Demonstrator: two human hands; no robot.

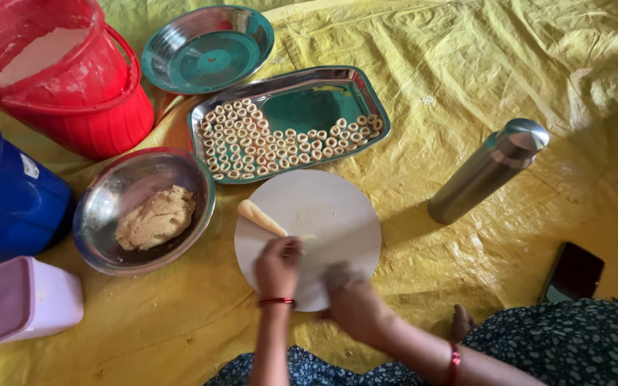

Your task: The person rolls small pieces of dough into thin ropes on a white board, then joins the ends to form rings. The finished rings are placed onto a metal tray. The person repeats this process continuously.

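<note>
the dough roll (pixel 261 217) lies on the round board (pixel 337 214), its long axis running from upper left, where the free rounded end points toward the bowl (pixel 109 207), down-right into the left hand (pixel 278 266). that hand is closed over the roll's near end and is the nearer one. the right hand (pixel 352 304) rests at the board's near edge, blurred; i cannot tell whether it grips anything.

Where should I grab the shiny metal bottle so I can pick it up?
Grab the bottle around its middle, coming from above. It lies tilted on the yellow sheet, cap toward the upper right, so its long round body is open on both sides for a grip across it.
</note>
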